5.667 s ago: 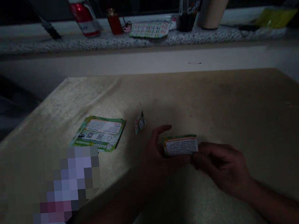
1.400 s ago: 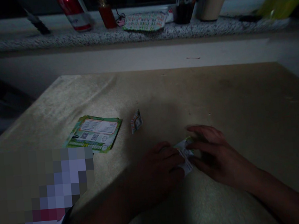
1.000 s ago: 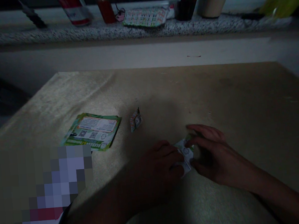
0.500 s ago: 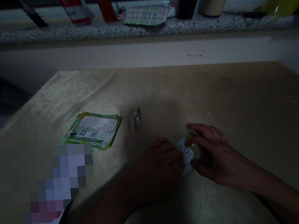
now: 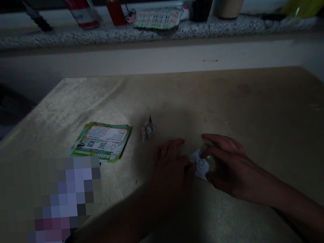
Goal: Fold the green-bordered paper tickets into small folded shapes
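A small folded piece of printed paper (image 5: pixel 201 165), white with a bit of green, lies between my two hands on the table. My left hand (image 5: pixel 173 169) pinches its left edge with thumb and index finger, the other fingers spread away over the table. My right hand (image 5: pixel 229 165) grips its right side, thumb below and fingertips above. Behind my left hand stands a small folded paper shape (image 5: pixel 147 130). A stack of green and white leaflets (image 5: pixel 104 139) with printed codes rests to the left of it.
The table (image 5: pixel 232 93) has a pale cover and reaches to the wall. On the speckled sill (image 5: pixel 110 35) behind it stand a red can (image 5: pixel 82 11), a small reddish bottle (image 5: pixel 116 11), a dark bottle (image 5: pixel 201 4) and a tan cylinder (image 5: pixel 232 0). A blurred-out object (image 5: pixel 67 196) lies front left.
My left hand has shifted slightly left and its outer fingers have stretched out, showing more of the folded paper. My right hand stays almost in place.
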The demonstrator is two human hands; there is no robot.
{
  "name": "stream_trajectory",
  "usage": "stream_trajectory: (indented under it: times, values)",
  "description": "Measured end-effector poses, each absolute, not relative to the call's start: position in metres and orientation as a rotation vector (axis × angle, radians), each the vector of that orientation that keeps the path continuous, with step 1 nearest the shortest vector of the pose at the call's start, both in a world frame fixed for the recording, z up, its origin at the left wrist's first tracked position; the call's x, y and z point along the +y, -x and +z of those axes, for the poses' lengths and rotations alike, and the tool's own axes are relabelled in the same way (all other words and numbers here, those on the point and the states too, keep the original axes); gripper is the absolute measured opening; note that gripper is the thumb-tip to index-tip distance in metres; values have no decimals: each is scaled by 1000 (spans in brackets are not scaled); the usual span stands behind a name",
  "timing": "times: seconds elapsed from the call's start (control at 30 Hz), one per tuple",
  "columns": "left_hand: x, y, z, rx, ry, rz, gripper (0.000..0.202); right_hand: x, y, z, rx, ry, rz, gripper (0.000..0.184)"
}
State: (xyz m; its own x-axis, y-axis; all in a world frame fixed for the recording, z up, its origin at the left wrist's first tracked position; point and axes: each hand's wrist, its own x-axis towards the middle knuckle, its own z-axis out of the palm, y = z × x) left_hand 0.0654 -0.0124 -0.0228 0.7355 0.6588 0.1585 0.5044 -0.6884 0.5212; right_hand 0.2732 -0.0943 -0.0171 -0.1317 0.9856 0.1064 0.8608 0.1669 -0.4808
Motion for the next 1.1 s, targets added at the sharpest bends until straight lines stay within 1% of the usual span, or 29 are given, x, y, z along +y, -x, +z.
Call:
stream_trajectory:
  times: [0.2, 0.5, 0.77, 1.1]
  values:
    - [-15, -70, -23, 949, -2492, 423, 19, -95, -273, -16, -2054, 1772, 441, 44]
    - [-17, -72, -24, 968, -2522, 464, 19, -96, -273, -18, -2067, 1751, 427, 43]
    - [-15, -74, -25, 990, -2457, 452, 16, -95, -273, -14, -2069, 1752, 442, 41]
    - [-14, -75, -20, 990, -2474, 426, 20, -94, -276, -14, -2094, 1748, 499, 39]
